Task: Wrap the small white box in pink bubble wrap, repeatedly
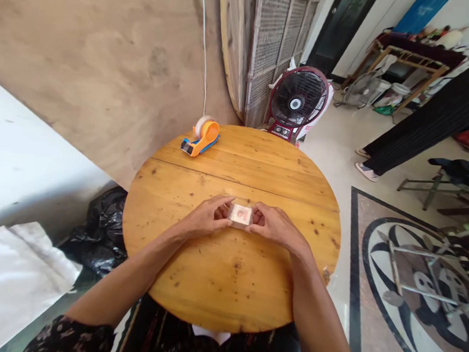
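A small pale box (241, 215) with a reddish print on top lies at the middle of the round wooden table (225, 285). It looks wrapped in something clear and shiny. My left hand (211, 215) grips its left end between thumb and fingers. On the opposite end, my right hand (272, 223) pinches it in the same way. Whether the box rests on the wood or is held slightly above it, I cannot tell. Toward the far left edge of the table stands an orange and blue tape dispenser (205, 138) with a roll of tape, apart from both hands.
A floor fan (296, 102) stands just beyond the table's far edge. Black plastic bags (104, 230) and a white sack (11, 282) lie on the left. At the right, a person in dark trousers (432, 119) stands near a folding stool (435, 182).
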`<state>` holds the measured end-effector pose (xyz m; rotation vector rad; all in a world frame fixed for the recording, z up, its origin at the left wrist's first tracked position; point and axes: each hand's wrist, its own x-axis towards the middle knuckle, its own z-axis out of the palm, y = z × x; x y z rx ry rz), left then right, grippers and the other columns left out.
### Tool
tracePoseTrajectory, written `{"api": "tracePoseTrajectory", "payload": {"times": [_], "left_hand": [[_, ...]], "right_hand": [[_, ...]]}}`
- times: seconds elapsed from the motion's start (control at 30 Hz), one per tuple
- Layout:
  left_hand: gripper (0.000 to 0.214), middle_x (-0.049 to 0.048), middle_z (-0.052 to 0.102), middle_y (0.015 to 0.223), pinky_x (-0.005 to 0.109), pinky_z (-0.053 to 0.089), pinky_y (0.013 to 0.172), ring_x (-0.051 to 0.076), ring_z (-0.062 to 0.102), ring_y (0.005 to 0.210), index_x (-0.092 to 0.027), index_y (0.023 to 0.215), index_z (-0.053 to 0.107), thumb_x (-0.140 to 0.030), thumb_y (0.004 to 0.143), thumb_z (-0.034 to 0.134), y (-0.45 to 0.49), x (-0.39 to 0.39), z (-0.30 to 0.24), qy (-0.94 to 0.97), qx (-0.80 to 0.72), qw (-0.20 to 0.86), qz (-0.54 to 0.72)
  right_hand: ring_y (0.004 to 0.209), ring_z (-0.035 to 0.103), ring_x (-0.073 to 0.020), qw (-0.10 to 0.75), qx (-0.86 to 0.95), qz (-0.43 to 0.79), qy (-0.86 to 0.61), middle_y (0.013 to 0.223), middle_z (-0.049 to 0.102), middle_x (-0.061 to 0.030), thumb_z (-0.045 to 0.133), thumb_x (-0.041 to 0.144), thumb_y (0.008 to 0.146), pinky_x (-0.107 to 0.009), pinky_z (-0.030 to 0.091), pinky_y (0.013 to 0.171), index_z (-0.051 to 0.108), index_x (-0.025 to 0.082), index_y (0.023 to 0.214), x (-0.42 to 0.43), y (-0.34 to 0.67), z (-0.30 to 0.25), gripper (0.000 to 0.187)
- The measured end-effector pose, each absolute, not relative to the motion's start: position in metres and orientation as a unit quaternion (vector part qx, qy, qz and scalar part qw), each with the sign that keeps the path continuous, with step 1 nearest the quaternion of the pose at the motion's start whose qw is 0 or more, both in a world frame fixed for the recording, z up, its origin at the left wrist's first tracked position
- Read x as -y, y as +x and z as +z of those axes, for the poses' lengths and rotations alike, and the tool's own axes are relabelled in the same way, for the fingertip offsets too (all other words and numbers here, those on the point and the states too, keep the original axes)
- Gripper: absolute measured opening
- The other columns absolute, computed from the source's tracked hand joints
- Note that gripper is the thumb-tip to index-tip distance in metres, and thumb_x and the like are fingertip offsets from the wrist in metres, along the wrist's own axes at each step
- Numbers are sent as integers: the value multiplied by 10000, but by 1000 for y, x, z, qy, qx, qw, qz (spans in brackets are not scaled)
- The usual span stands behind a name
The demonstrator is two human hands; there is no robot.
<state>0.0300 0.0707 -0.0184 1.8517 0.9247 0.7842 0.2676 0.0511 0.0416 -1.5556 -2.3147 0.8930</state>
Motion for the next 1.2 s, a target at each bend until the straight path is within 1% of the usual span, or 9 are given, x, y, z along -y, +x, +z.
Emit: {"api": "tracePoseTrajectory", "payload": {"times": [0.1, 0.23, 0.43, 0.6, 0.83, 0.97, 1.07, 1.13, 1.2], "left_hand": [[659, 82, 564, 1132, 300, 542, 733, 150, 589, 859, -216, 1359, 462, -314, 758, 714, 28, -71, -15, 781, -372, 392, 314], [578, 117, 470, 1295, 399, 493, 931, 228, 530, 1107, -241, 1315, 533, -346, 775, 710, 28, -69, -11, 820, -341, 310, 340], [319, 129, 415, 1389, 417, 482, 938, 226, 521, 1099, -239, 1130, 683, -314, 820, 671, 31, -66, -12, 845, -313, 252, 352], [270, 136, 473, 1340, 422, 492, 912, 234, 521, 1080, -238, 1078, 710, -346, 842, 638, 32, -66, -11, 860, -308, 205, 350], [395, 153, 428, 1387, 442, 475, 915, 263, 512, 1105, -216, 1170, 651, -348, 797, 644, 31, -62, -11, 851, -311, 207, 368], [443, 145, 442, 1376, 454, 452, 959, 257, 512, 1132, -197, 1222, 606, -345, 805, 623, 27, -68, -11, 794, -361, 217, 439], [357, 127, 516, 1295, 372, 495, 878, 223, 541, 1105, -199, 1166, 629, -324, 835, 585, 15, -66, 11, 724, -435, 225, 486], [301, 115, 576, 1220, 346, 505, 837, 189, 587, 989, -196, 1114, 655, -318, 856, 560, 0, -51, 39, 704, -451, 242, 493], [264, 87, 644, 1108, 366, 506, 855, 191, 607, 934, -219, 1070, 682, -334, 853, 583, -22, -24, 71, 729, -430, 301, 439]], "right_hand": [[700, 566, -140, 107, 774, 296, -549, 838, 643, 8, 730, 475, 685, -259, 385, 638, 554, 210, 1065, -52, 272, 44, 496], [792, 591, -173, 112, 781, 271, -551, 1001, 633, -48, 737, 534, 659, -302, 426, 712, 493, 207, 1236, -53, 272, 41, 706], [1004, 593, -234, 122, 831, 237, -488, 1239, 575, -101, 692, 507, 738, -347, 434, 830, 478, 221, 1296, -54, 264, 29, 662], [962, 602, -232, 111, 842, 218, -481, 1156, 621, -81, 671, 486, 773, -352, 439, 820, 549, 212, 1211, -56, 261, 26, 531], [1061, 585, -238, 127, 824, 281, -474, 1329, 520, -99, 741, 491, 694, -408, 458, 917, 432, 258, 1372, -59, 279, 30, 781], [974, 614, -214, 218, 784, 281, -509, 1311, 536, -95, 681, 472, 768, -400, 501, 868, 524, 260, 1289, -51, 291, 48, 585], [976, 622, -230, 273, 762, 260, -526, 1196, 620, -94, 632, 437, 825, -419, 488, 901, 626, 242, 1147, -19, 299, 79, 377], [984, 632, -231, 265, 756, 287, -526, 1082, 677, -76, 611, 390, 856, -399, 488, 887, 685, 259, 1029, 18, 302, 101, 230], [925, 651, -214, 185, 765, 393, -476, 982, 709, -49, 592, 346, 877, -365, 506, 816, 721, 304, 967, 64, 298, 113, 162]]}}
